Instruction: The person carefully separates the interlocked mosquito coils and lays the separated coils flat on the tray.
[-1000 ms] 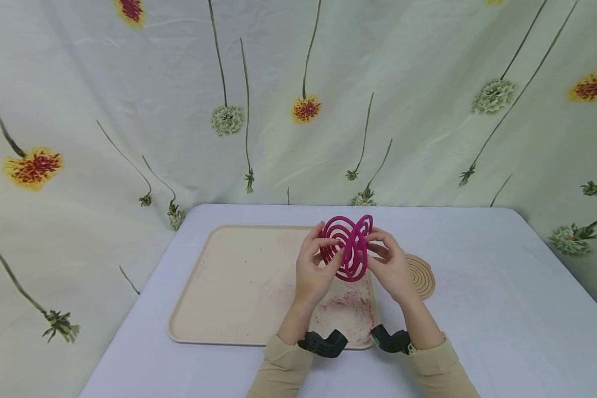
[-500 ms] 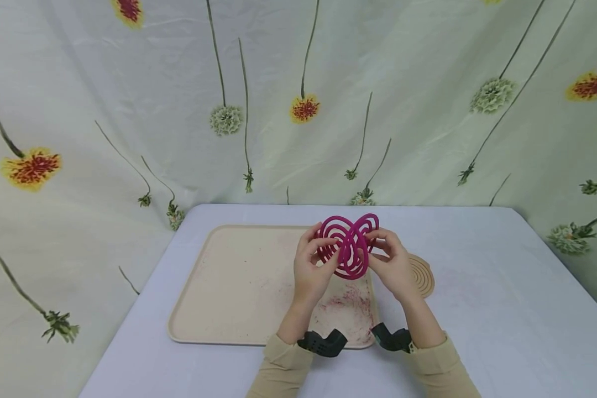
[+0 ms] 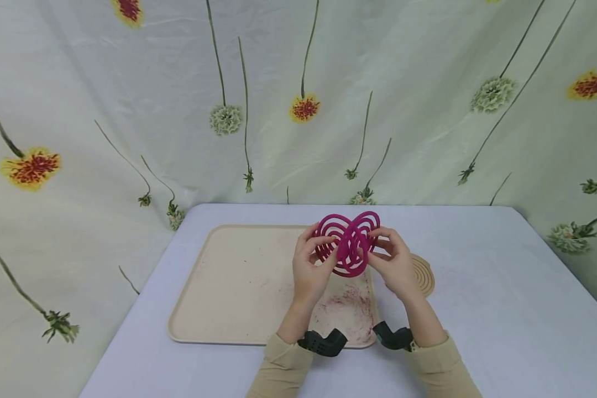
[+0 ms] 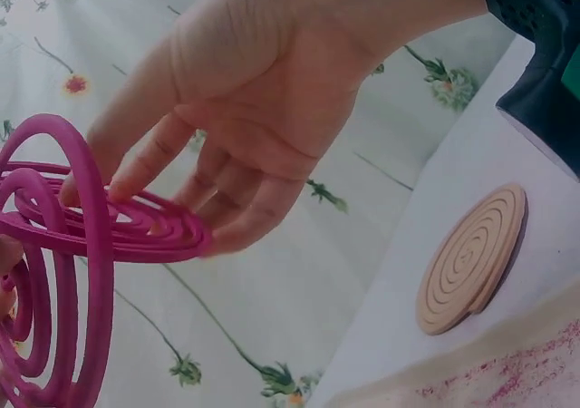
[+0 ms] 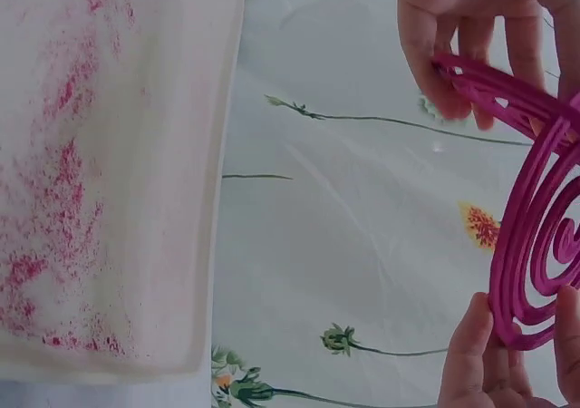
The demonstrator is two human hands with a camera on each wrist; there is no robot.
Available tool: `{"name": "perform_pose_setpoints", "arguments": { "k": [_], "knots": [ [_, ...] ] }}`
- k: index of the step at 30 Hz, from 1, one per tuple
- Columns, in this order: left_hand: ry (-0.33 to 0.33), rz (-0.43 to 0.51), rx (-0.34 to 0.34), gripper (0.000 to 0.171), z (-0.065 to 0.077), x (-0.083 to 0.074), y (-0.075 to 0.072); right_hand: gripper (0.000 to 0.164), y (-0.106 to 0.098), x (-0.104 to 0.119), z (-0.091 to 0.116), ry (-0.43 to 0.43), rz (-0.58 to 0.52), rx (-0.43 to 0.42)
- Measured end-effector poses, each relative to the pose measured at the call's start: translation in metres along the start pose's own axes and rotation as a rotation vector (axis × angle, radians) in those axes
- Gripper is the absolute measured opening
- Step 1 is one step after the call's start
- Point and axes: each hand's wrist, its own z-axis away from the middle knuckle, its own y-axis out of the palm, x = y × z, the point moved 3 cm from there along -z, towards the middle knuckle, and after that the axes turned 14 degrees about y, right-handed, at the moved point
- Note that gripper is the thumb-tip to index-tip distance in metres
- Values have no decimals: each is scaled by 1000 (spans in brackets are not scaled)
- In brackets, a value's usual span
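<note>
Two joined or crossing magenta spirals (image 3: 352,249) are held up above the tray's right end. My left hand (image 3: 310,273) holds the left spiral, its thumb and fingers around the rim and near the coils. My right hand (image 3: 394,266) pinches the right spiral between thumb and fingers. The two spirals stand at an angle to each other. In the left wrist view, the right hand (image 4: 263,91) holds one spiral (image 4: 136,231) seen almost edge-on. In the right wrist view, the right hand's fingers (image 5: 480,363) touch the lower rim of a spiral (image 5: 521,272). How the spirals connect cannot be told.
A beige tray (image 3: 239,276) with magenta smears at its right end lies below the hands. A tan flat spiral (image 3: 423,275) lies on the white table (image 3: 507,309), right of the tray. Black camera mounts (image 3: 323,342) sit on both wrists. A flowered cloth (image 3: 423,110) hangs behind.
The right spiral has turned outward to the right and shows more of its face. Both spirals have risen slightly, and the hands have moved a little apart. Both hands keep their hold.
</note>
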Motion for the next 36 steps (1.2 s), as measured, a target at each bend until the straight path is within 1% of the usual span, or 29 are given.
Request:
{"name": "perform_pose_setpoints", "arguments": {
  "k": [3, 5, 7, 9, 11, 13, 14, 15, 17, 19, 21, 23, 25, 27, 29, 30, 32, 36],
  "knots": [
    [-29, -17, -61, 19, -2, 3, -6, 34, -6, 0, 0, 21, 23, -11],
    [-61, 7, -92, 21, -3, 6, -11, 32, -10, 0, 0, 33, 41, -9],
    [-96, 46, -108, 24, -5, 8, -16, 31, -15, 0, 0, 51, 52, -5],
    [-139, 108, -105, 26, -7, 10, -22, 30, -20, 0, 0, 76, 42, 0],
    [-182, 170, -72, 27, -9, 13, -27, 31, -25, 0, 0, 99, 38, 7],
    [-218, 236, -14, 26, -10, 15, -32, 31, -29, 0, 0, 114, 45, 23],
    [-232, 262, 29, 26, -10, 17, -34, 32, -30, 0, 0, 113, 55, 36],
    [-244, 285, 79, 25, -10, 17, -35, 32, -32, 0, 0, 111, 67, 50],
    [-254, 316, 201, 23, -11, 17, -38, 32, -34, 0, 0, 99, 105, 82],
    [-261, 312, 327, 23, -10, 17, -39, 32, -37, 0, 0, 77, 167, 130],
    [-269, 295, 441, 25, -9, 17, -41, 32, -41, 0, 1, 57, 232, 203],
    [-274, 270, 513, 27, -8, 16, -41, 31, -45, -1, 1, 40, 282, 294],
    [-283, 253, 547, 29, -8, 15, -42, 30, -48, -2, 2, 41, 306, 389],
    [-294, 247, 548, 31, -7, 15, -41, 31, -50, -3, 3, 58, 302, 454],
    [-307, 238, 522, 32, -7, 15, -40, 33, -50, -4, 3, 69, 305, 468],
    [-317, 237, 497, 32, -7, 15, -40, 33, -49, -4, 2, 66, 306, 456],
    [-338, 243, 426, 33, -7, 16, -37, 36, -46, -4, 1, 60, 290, 409],
    [-351, 274, 239, 34, -7, 16, -32, 38, -37, -2, -1, 40, 211, 288]
  ]
}}
